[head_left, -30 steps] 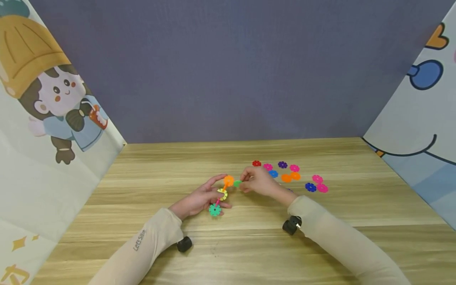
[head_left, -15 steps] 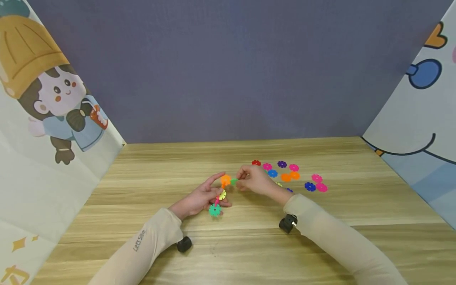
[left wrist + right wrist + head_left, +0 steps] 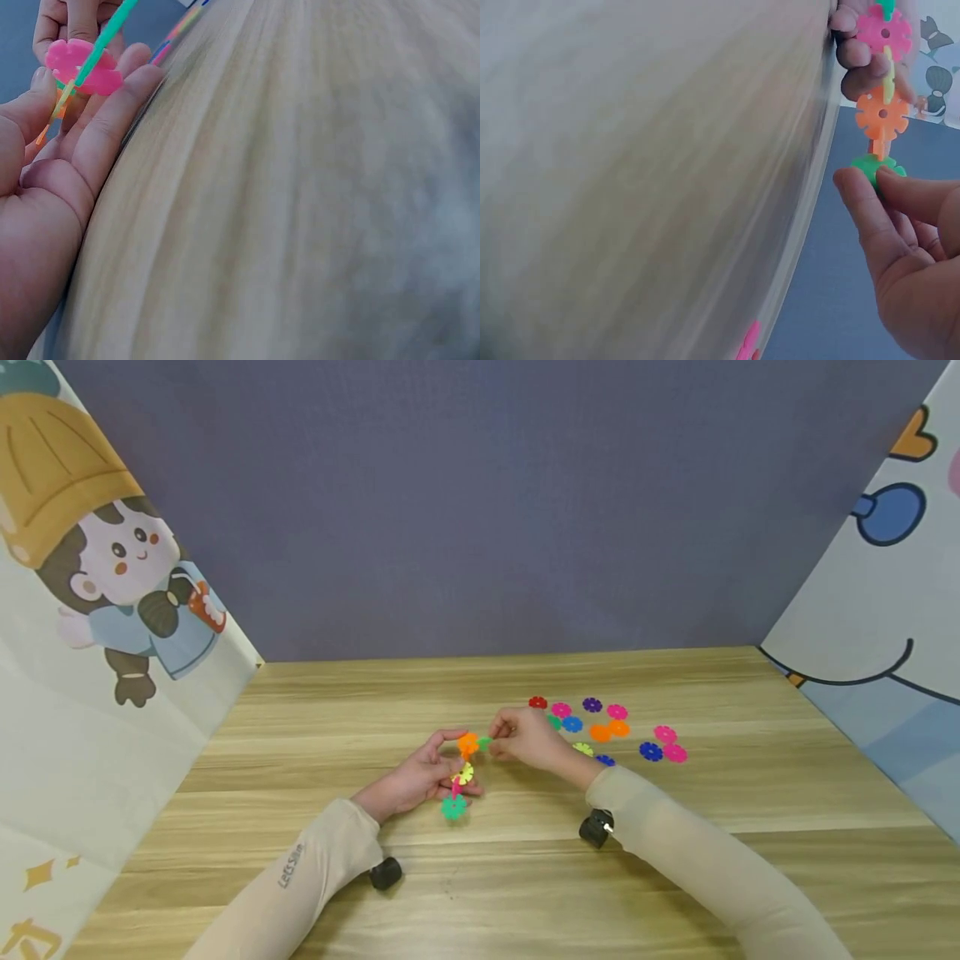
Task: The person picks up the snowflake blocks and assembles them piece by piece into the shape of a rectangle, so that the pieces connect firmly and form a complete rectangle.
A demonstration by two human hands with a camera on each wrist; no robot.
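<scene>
A chain of notched, flower-shaped plastic discs hangs from my left hand (image 3: 416, 783), which pinches it around the yellow disc (image 3: 467, 774). A teal disc (image 3: 453, 808) forms the near end, joined to a pink disc (image 3: 871, 30). Past the yellow one come an orange disc (image 3: 870, 114) and a second orange disc (image 3: 879, 142), seen edge-on. Between thumb and fingertips, my right hand (image 3: 531, 739) pinches a green disc (image 3: 866, 165) at the chain's far end. Green and orange meet there; whether their slots are fully joined, I cannot tell.
Loose discs lie on the wooden table (image 3: 525, 877) to the right, among them a red disc (image 3: 537, 702), a purple disc (image 3: 592, 704) and a dark blue disc (image 3: 651, 752). A grey panel (image 3: 480, 510) stands behind the table, with printed cloths at both sides.
My right hand has shifted a little left with the green disc. The chain's orange end has moved slightly left too, while my left hand keeps its hold.
</scene>
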